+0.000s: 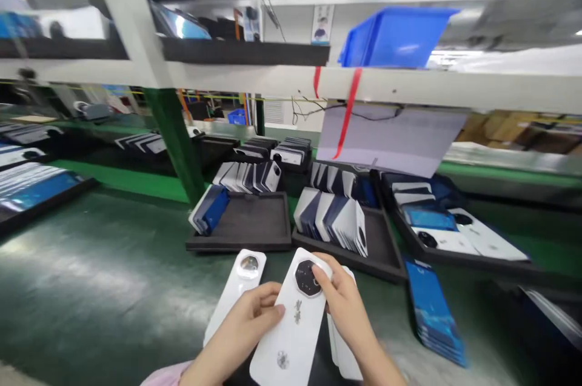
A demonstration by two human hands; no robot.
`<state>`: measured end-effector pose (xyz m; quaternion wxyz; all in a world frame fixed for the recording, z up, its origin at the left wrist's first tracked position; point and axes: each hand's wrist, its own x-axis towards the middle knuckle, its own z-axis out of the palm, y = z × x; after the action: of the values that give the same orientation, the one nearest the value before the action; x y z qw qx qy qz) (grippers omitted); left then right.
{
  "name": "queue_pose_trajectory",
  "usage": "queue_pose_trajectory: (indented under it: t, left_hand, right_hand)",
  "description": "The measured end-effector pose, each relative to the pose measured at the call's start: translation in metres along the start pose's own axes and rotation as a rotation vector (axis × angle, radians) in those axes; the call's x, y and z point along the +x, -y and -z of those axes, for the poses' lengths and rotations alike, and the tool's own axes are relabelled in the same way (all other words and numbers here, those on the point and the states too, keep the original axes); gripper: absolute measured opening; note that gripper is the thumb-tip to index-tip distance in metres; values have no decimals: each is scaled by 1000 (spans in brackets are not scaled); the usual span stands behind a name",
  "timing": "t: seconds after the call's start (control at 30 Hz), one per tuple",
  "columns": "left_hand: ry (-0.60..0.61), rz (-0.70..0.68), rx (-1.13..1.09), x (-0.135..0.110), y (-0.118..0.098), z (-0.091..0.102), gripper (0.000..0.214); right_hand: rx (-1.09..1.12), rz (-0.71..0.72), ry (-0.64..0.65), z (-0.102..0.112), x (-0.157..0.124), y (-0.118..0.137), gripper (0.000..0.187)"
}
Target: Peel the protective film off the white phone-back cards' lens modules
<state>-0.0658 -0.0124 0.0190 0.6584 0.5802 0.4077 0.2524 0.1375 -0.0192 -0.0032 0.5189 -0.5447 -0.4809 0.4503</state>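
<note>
Green bench (91, 289), glossy, factory line behind. Far left: dark tray (27, 192) of blue sheets. Then green post (175, 143), black tray (245, 222) with a few covers leaning, packed tray (377, 246) of upright covers, blue bin (393, 37) on the shelf above, blue packs (434, 313) stacked at right. Near edge: spare cover (234, 295) flat on bench, touching left hand (248, 319). Held cover (291, 325) tilted between both hands: left fingers (273, 312) clenched on its left edge, right hand (345, 307) gripping top right, thumb on the dark camera ring
</note>
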Motion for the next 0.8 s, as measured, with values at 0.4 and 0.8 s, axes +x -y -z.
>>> queue_pose_trajectory:
  t: [0.4,0.8]
  left_hand:
    - [271,180,-310,57,1,-47,52]
    - [150,228,-209,59,34,-49,54]
  right_hand:
    - [-181,-64,-146,49,-39,-13,33]
    - [-645,272,-145,63,-32,-23,13]
